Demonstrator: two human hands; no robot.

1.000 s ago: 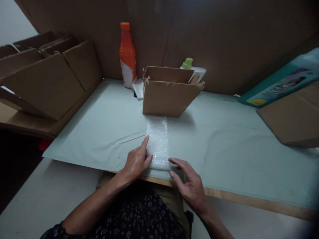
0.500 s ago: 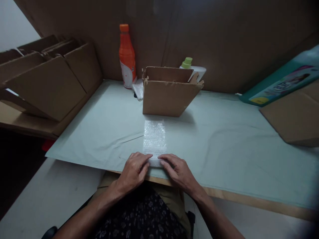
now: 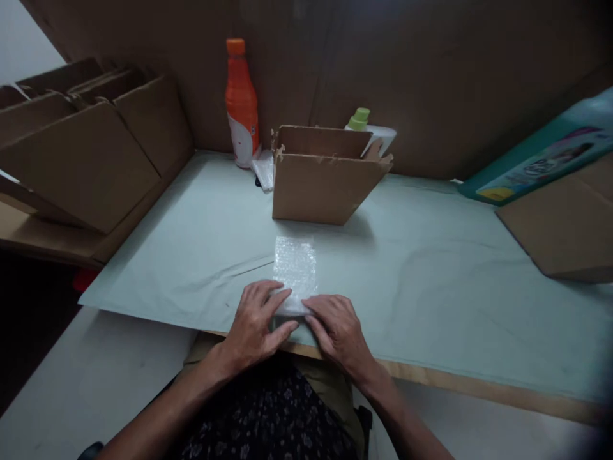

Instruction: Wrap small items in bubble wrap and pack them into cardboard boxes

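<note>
A strip of clear bubble wrap [image 3: 295, 262] lies flat on the pale green sheet, its near end folded or rolled into a thicker edge. My left hand [image 3: 256, 322] is at the left of that edge, fingers over the wrap and thumb spread away from them, holding nothing firmly. At the right end, my right hand [image 3: 335, 322] pinches the folded edge between fingers and thumb. Whether anything is wrapped inside the fold I cannot tell.
An open cardboard box [image 3: 316, 188] stands behind the wrap. Beyond it are an orange bottle [image 3: 242, 108], a white bottle with a green cap [image 3: 359, 119] and a small wrapped packet [image 3: 265, 170]. Cardboard boxes [image 3: 86, 166] stand left; a large teal bottle [image 3: 536, 156] leans right.
My left thumb has come away from the wrap, and that hand has opened. The near edge has moved slightly forward, leaving a shorter flat stretch. My right hand stays at its end.
</note>
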